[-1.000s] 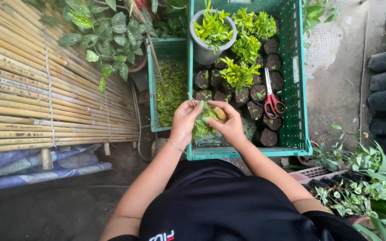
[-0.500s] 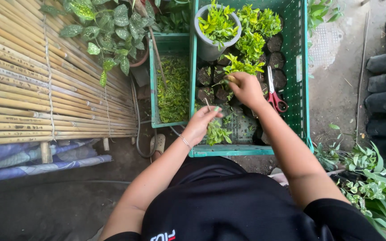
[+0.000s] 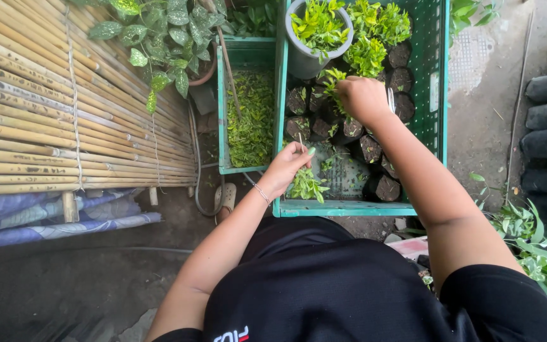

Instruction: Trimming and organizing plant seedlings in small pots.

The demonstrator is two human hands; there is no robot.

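Cuttings [image 3: 305, 185], a leafy green bunch, hang from my left hand [image 3: 286, 166], whose fingers pinch the stems shut just over the near end of the green crate [image 3: 349, 209]. Farther out, my right hand [image 3: 362, 98] closes around one sprig [image 3: 332, 82] above the black soil bags [image 3: 368, 149]. Beyond my fingers stands a grey pot [image 3: 299, 60].

Head view, steeply down, close.

Right hand [image 3: 361, 98] extended, fingers curled, left hand [image 3: 286, 168] pinched shut
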